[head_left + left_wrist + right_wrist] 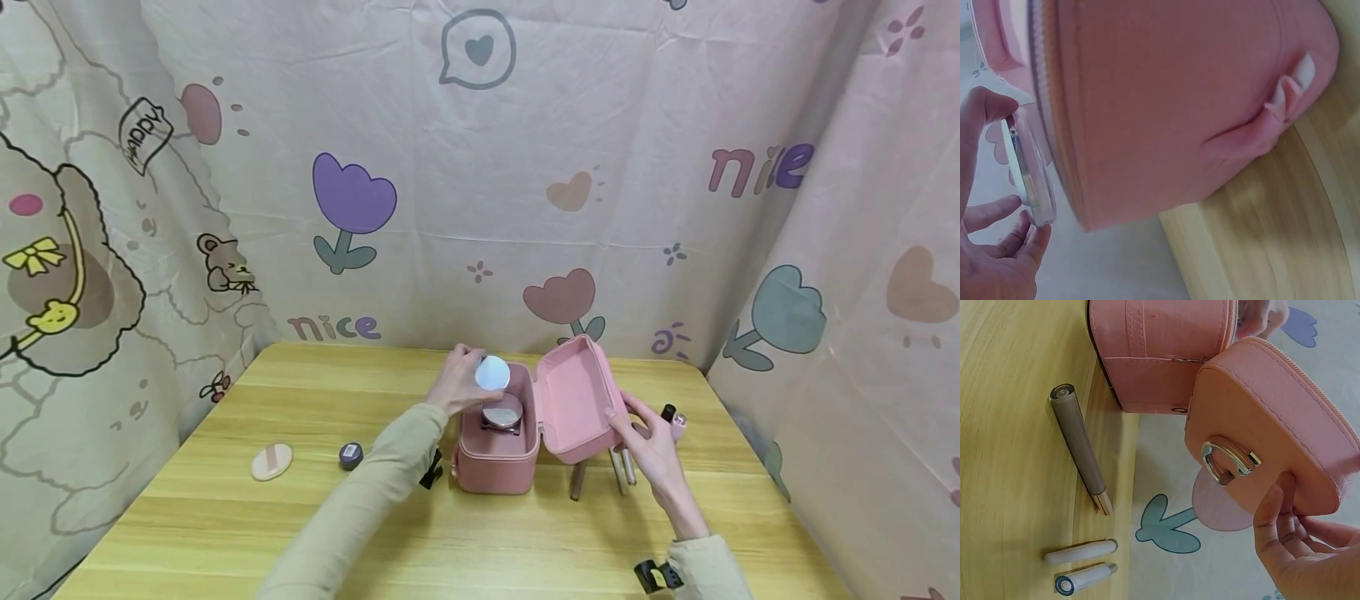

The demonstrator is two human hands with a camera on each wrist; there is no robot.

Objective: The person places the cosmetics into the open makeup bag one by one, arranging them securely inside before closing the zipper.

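Left hand [459, 385] pinches the round compact [492, 372] by its edges over the mouth of the pink case [495, 475], right hand [651, 437] grips the opened lid [573, 392] — likely risks: compact slipping from so narrow a hold, or lid, if released, dropping and jolting the case.

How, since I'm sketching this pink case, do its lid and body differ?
The lid is gripped by the right hand, whereas the body rests on the table. The lid is tilted; the body stands upright. The lid is shallower than the body. Both are pink, with zipper teeth along the rim.
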